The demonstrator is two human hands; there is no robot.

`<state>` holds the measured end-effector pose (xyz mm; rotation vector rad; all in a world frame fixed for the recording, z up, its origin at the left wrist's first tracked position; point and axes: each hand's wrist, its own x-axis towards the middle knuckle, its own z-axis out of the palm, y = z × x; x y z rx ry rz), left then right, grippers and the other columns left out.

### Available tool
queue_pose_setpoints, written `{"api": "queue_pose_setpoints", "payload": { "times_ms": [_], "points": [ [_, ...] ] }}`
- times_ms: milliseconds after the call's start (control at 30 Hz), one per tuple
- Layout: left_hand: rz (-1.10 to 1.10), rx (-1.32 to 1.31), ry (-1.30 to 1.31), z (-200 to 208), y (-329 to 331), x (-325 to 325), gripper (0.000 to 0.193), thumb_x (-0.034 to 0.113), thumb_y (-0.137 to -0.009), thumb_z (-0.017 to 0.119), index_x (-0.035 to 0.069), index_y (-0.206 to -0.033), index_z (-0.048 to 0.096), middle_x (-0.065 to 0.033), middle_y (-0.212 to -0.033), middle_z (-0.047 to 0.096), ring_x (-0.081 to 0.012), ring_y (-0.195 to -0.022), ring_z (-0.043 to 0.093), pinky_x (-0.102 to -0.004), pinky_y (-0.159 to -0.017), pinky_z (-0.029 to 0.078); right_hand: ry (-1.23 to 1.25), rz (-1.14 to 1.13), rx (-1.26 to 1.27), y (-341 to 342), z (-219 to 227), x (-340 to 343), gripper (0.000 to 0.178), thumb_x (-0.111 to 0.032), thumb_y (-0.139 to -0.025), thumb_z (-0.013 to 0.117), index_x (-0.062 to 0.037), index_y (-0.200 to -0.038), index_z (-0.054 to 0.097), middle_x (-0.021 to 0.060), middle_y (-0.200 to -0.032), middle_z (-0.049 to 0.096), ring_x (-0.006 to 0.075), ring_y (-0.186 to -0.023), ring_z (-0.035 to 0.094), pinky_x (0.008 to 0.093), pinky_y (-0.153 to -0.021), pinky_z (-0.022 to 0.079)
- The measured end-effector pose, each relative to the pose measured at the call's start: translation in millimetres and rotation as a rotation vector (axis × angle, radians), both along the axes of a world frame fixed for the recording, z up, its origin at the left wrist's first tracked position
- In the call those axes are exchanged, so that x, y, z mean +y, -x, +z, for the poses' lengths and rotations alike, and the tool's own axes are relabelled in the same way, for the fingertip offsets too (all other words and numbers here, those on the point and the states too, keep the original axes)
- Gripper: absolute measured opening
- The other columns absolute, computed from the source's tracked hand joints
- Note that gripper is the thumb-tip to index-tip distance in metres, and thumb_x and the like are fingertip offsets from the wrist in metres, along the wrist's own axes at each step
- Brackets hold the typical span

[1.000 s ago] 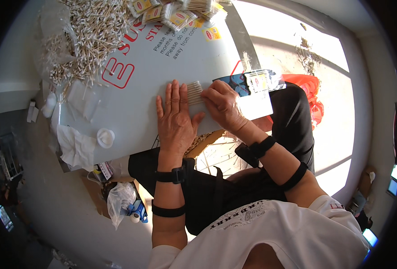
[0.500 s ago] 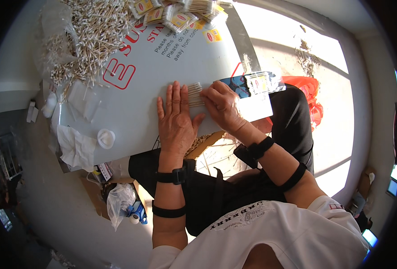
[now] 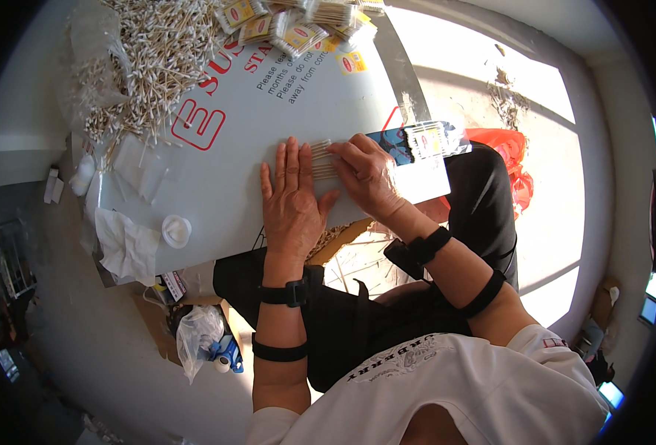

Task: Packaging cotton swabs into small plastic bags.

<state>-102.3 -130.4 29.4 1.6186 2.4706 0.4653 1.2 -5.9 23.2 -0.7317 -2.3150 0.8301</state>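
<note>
A thin row of cotton swabs (image 3: 321, 162) lies side by side on the grey board between my hands. My left hand (image 3: 294, 204) is stretched out flat, its fingers over the left ends of the row. At the right ends, my right hand (image 3: 370, 174) has its fingers curled and pinched against the swab tips; how many swabs it grips is hidden. Just to its right, a flat pack of cotton swabs (image 3: 426, 141) with a yellow-and-white label rests on a blue patterned strip (image 3: 395, 146).
A large heap of loose swabs (image 3: 161, 59) covers the far left of the board (image 3: 224, 185). Several labelled swab packs (image 3: 297, 35) are stacked at the far edge. A crumpled tissue (image 3: 128, 241) and a round white lid (image 3: 176, 231) lie near left. A red plastic bag (image 3: 519, 174) sits right.
The fingers of my right hand have shifted slightly at the swab ends, and the swabs in the row look a little more spread. My left hand stays flat in nearly the same place.
</note>
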Motion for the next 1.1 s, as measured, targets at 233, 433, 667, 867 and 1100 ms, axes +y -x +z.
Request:
{"api": "queue_pose_setpoints", "payload": {
  "times_ms": [233,433,667,867,1100],
  "points": [
    [0.005,-0.001,0.009,0,0,1,0.084,0.04,-0.088,0.065,0.004,-0.152,0.025,-0.0144,-0.159,0.025,-0.0281,-0.148,0.02,-0.0495,-0.12,0.013,-0.012,-0.017,-0.019,2,2,0,0.014,-0.007,-0.08,0.065,-0.0081,-0.094,0.067,0.0093,-0.082,0.059,0.0307,-0.08,0.064,0.0412,-0.067,0.052],
    [0.006,-0.011,-0.022,1,1,2,0.083,0.037,-0.087,0.067,0.004,-0.151,0.027,-0.0154,-0.158,0.026,-0.0288,-0.148,0.022,-0.0499,-0.12,0.014,0.002,-0.003,-0.017,3,0,2,0.012,-0.007,-0.079,0.066,-0.0081,-0.092,0.067,0.0093,-0.081,0.06,0.0307,-0.08,0.064,0.0421,-0.067,0.052],
    [0.013,-0.035,-0.025,5,-1,0,0.081,0.039,-0.086,0.067,0.002,-0.149,0.031,-0.0159,-0.156,0.029,-0.0286,-0.147,0.024,-0.0494,-0.119,0.016,0.225,-0.072,-0.064,20,14,14,0.009,-0.01,-0.082,0.067,-0.0047,-0.088,0.067,0.0106,-0.084,0.065,0.0301,-0.075,0.067,0.0385,-0.068,0.053],
    [0.014,-0.079,-0.029,8,1,0,0.087,0.038,-0.085,0.069,0.003,-0.151,0.025,-0.0156,-0.158,0.024,-0.0287,-0.148,0.021,-0.0522,-0.118,0.016,0.207,0.052,-0.148,102,36,56,0.018,-0.016,-0.084,0.069,-0.0007,-0.094,0.068,0.0113,-0.079,0.069,0.0201,-0.069,0.066,0.0316,-0.065,0.051],
    [0.009,-0.139,-0.028,7,1,1,0.091,0.043,-0.083,0.07,0.004,-0.152,0.025,-0.0132,-0.16,0.022,-0.0269,-0.148,0.021,-0.0497,-0.12,0.014,0.04,0.118,-0.168,214,35,84,0.034,-0.029,-0.081,0.072,-0.001,-0.1,0.069,0.0146,-0.081,0.07,0.0298,-0.074,0.068,0.0376,-0.071,0.053]
  ]
}}
